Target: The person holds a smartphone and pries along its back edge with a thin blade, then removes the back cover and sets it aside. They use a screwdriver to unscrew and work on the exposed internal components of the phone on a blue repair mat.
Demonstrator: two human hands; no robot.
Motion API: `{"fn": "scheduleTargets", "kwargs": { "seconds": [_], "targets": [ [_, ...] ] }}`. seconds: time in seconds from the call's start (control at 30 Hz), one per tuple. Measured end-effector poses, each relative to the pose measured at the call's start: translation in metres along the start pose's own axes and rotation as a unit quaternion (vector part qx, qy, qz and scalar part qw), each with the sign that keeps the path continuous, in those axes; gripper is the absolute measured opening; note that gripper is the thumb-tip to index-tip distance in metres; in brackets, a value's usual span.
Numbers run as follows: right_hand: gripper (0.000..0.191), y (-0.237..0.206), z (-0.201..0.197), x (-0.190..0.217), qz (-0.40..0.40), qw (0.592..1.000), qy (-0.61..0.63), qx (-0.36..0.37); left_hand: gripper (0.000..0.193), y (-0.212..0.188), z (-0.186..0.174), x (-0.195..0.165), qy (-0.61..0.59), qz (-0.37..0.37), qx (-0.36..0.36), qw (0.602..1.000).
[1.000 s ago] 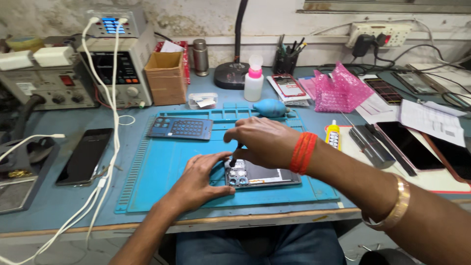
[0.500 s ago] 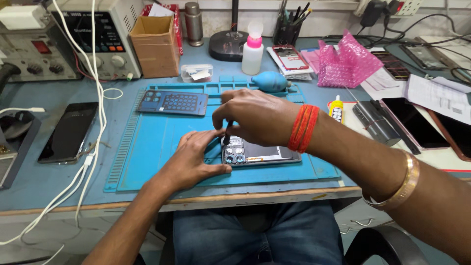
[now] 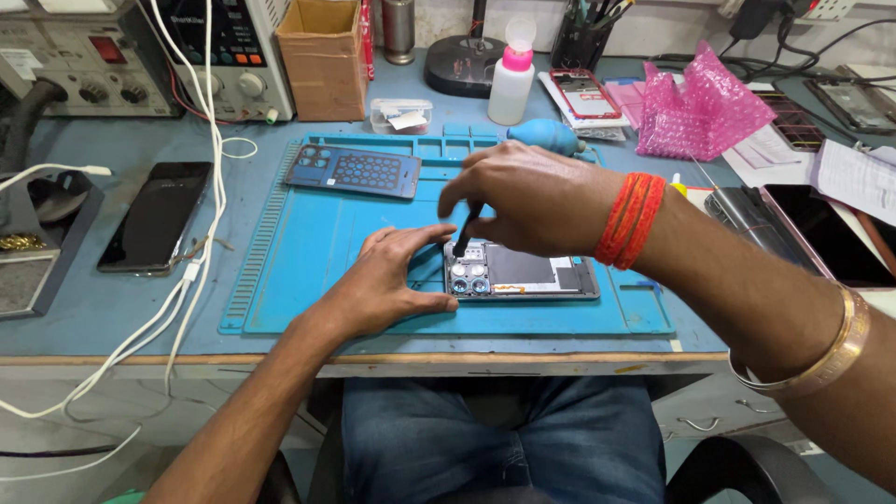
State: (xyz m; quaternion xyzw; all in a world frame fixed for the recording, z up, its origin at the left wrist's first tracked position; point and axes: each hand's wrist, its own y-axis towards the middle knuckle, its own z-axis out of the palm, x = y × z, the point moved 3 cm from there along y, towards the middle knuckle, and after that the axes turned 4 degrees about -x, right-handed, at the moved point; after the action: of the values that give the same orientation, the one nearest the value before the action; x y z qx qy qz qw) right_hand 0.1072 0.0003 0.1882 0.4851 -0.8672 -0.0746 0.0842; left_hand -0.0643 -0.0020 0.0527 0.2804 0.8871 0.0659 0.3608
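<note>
Head view: opened phone lies back-off on the blue mat, near its 5 o'clock corner. Right hand pinches a thin dark tool over the camera end. Left hand, fingers spread, steadies that end. Removed back cover lies at 11 o'clock; pink bubble wrap on the bench at 1.

Bright, even light falls from above; soft shadows sit under the hands on the desk. Sharp centre, slight wide-angle bending at the edges.
</note>
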Motion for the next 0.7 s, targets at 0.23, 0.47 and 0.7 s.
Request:
{"fn": "scheduleTargets", "kwargs": {
  "seconds": [0.23, 0.47, 0.7],
  "targets": [
    [0.024, 0.001, 0.0, -0.002, 0.033, 0.999, 0.011, 0.004, 0.093, -0.001, -0.001, -0.001, -0.002, 0.007, -0.001, 1.0],
    [0.022, -0.001, -0.004, 0.004, -0.041, 0.998, 0.035, -0.03, 0.091, -0.002, 0.0, -0.001, -0.006, 0.021, -0.005, 1.0],
    [0.016, -0.001, -0.001, 0.003, -0.021, 0.999, 0.017, -0.03, 0.083, -0.002, 0.0, 0.001, -0.011, 0.007, -0.022, 1.0]
  ]
}}
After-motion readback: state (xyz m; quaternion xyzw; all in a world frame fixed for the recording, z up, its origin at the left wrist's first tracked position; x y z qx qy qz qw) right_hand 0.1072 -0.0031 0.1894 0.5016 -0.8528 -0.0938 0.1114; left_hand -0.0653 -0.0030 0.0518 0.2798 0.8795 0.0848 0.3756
